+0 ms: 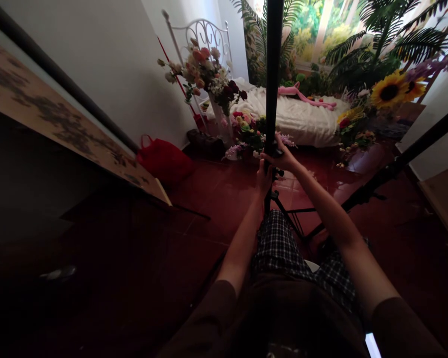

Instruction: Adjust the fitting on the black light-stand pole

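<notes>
Dark red tiles cover the floor (209, 199) of a dim room, and daylight reaches me from the far end, where leafy palm fronds (384, 44) stand before a bright, garden-like background. From my remote seat, through the head camera, I see a black pole (272, 69) rising from near the checked clothing (280, 243) on the person's legs to the top of the view.

I have both hands on that pole. My right hand (282, 156) is wrapped around it at a dark collar; my left hand (264, 180) grips just below, its fingers closed too. Thin black struts (296, 214) spread near the pole's lower part, and a second black pole (392, 171) slants across the right side.

Beyond my hands, a low surface draped in pale cloth (298, 119) carries a long pink object (296, 90). Left of it, mixed flowers (205, 69) stand before a white metal frame (205, 30); sunflowers (389, 92) are at its right end. A red bag (164, 158) sits on the floor by the left wall, beside a long panel (67, 117) with dark, branch-like patterns.
</notes>
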Available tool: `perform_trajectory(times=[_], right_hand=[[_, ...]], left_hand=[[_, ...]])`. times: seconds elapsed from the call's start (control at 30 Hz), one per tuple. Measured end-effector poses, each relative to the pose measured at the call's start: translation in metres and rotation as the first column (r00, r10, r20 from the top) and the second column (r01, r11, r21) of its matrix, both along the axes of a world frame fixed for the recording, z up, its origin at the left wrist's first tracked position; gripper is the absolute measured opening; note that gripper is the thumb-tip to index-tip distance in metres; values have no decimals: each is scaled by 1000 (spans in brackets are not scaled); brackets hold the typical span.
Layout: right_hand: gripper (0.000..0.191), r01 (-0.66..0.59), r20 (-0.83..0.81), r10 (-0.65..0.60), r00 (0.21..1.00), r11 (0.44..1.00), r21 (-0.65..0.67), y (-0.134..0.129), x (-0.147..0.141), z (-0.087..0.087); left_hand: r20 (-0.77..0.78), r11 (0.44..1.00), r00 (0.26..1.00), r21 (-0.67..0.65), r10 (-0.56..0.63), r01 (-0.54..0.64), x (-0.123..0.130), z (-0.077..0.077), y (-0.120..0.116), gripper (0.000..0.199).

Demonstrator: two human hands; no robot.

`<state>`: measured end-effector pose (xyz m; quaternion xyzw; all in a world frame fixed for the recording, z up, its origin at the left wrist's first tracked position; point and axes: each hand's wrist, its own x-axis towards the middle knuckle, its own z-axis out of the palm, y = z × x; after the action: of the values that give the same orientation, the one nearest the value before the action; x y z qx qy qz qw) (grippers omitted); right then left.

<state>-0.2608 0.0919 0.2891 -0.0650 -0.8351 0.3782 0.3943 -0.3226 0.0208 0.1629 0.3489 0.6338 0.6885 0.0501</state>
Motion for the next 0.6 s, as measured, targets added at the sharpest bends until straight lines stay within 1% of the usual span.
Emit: perform_trajectory(times=[0.07,0.2,0.37,0.47,0.53,0.6], right_hand=[[59,41,15,-40,999,998,-51,-7,1,-8],[53,82,6,-82,997,989,-122,-16,-3,-11],[47,113,69,-103,992,981,-155,-22,2,-15],[44,84,11,-83,997,985,-148,-25,13,-15],[42,43,-9,-46,999,983,-180,-26,26,-17],[38,15,-7,-17,1000,973,-230,-27,42,-24]], left_hand=[[-10,1000,1000,9,-3,3,-2,-4,2,43],[-35,999,999,42,9,-7,-3,-10,4,42],[32,997,997,43,66,-67,-1,-10,7,46],[49,997,996,22,75,-76,1,-7,7,47],[48,998,997,17,63,-64,3,-5,5,48],[37,998,998,23,56,-57,5,-4,3,48]])
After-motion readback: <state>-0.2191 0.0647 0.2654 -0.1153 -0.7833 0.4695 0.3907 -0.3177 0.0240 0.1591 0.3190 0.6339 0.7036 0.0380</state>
